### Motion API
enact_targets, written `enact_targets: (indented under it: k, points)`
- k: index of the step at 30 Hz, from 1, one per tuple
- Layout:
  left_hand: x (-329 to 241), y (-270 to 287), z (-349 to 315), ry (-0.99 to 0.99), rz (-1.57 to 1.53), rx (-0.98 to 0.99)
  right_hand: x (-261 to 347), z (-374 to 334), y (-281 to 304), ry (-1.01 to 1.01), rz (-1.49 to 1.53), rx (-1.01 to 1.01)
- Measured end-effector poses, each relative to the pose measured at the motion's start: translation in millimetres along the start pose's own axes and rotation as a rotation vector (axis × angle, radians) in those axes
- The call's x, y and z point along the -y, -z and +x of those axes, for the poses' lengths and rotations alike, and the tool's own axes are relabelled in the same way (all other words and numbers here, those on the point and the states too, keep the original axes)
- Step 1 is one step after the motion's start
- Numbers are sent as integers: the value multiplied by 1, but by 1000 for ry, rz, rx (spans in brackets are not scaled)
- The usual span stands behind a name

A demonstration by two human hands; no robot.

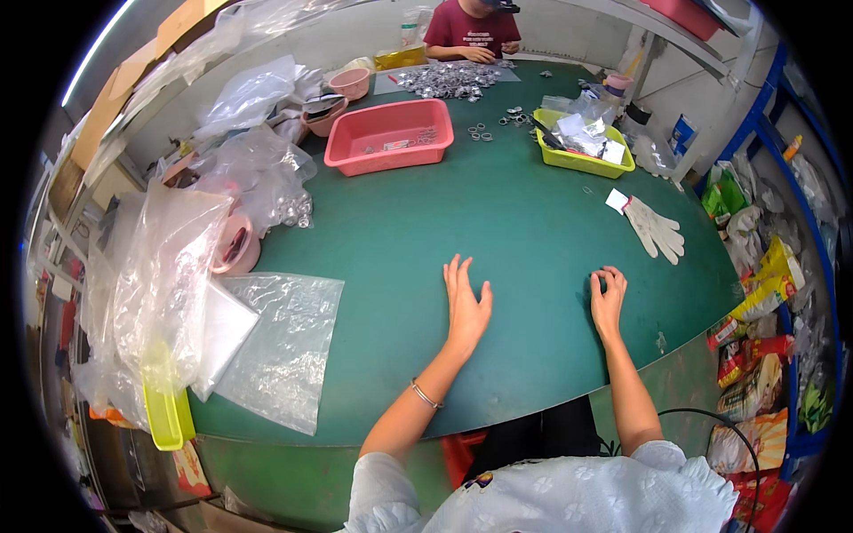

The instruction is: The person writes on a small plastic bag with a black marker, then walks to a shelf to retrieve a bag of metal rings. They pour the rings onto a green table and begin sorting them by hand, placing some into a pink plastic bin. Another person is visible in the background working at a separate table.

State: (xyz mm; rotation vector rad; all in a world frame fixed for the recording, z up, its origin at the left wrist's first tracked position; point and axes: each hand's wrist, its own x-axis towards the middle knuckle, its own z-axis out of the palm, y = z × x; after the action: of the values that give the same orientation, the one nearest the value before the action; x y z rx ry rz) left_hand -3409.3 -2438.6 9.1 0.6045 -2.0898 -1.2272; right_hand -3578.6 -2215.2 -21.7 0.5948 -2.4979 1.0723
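Note:
My left hand point(466, 306) is over the middle of the green table point(391, 231), with its fingers stretched and the thumb apart. It holds nothing. My right hand point(609, 300) is farther right, near the table's front edge. Its fingers curl loosely toward the thumb with a gap between, and I see nothing in them. A white knitted glove point(655, 229) lies beyond the right hand, beside a small white paper piece point(617, 201). To the left of my left hand, a clear plastic bag point(289, 329) lies flat on the table.
A pink tub point(388, 166) with small metal pieces stands at the back. A yellow-green basket point(582, 163) holds packets. A heap of metal parts point(449, 80) lies before another person point(471, 31). Plastic bags point(169, 258) crowd the left; a blue rack point(804, 169) stands right.

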Motion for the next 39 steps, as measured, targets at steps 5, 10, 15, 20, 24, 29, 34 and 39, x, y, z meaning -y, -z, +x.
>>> enact_targets:
  k: [5,10,15,20,24,29,34,39]
  points:
    - [23,-4,2,59,-63,-139,23,11,-6,155,-159,45]
    - [42,-4,1,147,-319,-186,36,94,-75,275,65,321]
    - [37,-2,4,184,-294,-135,64,186,-182,443,-27,345]
    - [26,4,10,221,-251,-79,87,262,-269,382,-116,265]
    - [29,5,9,220,-209,-96,117,291,-320,292,-174,268]
    - [24,2,12,217,-89,-51,106,304,-354,258,-264,241]
    - [20,4,11,236,-1,-60,112,296,-357,260,-44,197]
    - [16,2,13,253,-106,-91,111,298,-351,329,-126,112]
